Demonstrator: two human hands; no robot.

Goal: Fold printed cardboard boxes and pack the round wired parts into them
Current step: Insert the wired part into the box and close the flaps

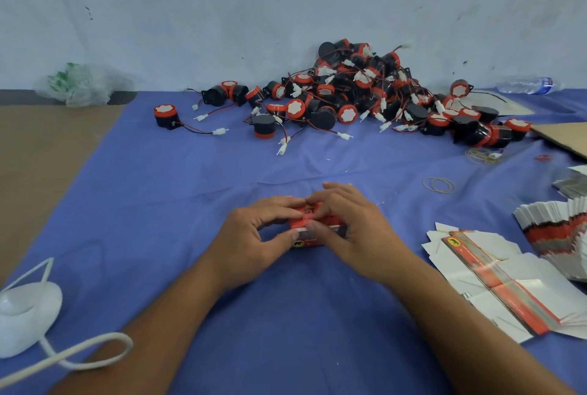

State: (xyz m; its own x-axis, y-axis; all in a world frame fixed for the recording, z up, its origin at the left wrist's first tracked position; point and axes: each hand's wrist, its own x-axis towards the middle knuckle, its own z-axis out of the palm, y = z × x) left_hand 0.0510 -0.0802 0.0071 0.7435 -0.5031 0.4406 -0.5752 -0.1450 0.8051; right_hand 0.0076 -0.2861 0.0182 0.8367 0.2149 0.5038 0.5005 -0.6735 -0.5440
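Observation:
A small red printed cardboard box (309, 222) sits on the blue cloth (286, 315) at the centre. My left hand (254, 236) grips its left side, thumb at the front and fingers curled over the top. My right hand (346, 229) holds its right side, fingers curled over the top edge. Much of the box is hidden by my fingers. A big heap of round black-and-red wired parts (359, 93) with white plugs lies at the back against the wall. One single wired part (166, 116) stands apart to the left of the heap.
Flat unfolded printed boxes (495, 280) lie fanned at the right, with another stack (559, 229) behind. Rubber bands (440, 185) lie right of centre. A white mask (25, 315) with straps is at the near left. A plastic bag (82, 83) and a water bottle (527, 85) sit by the wall.

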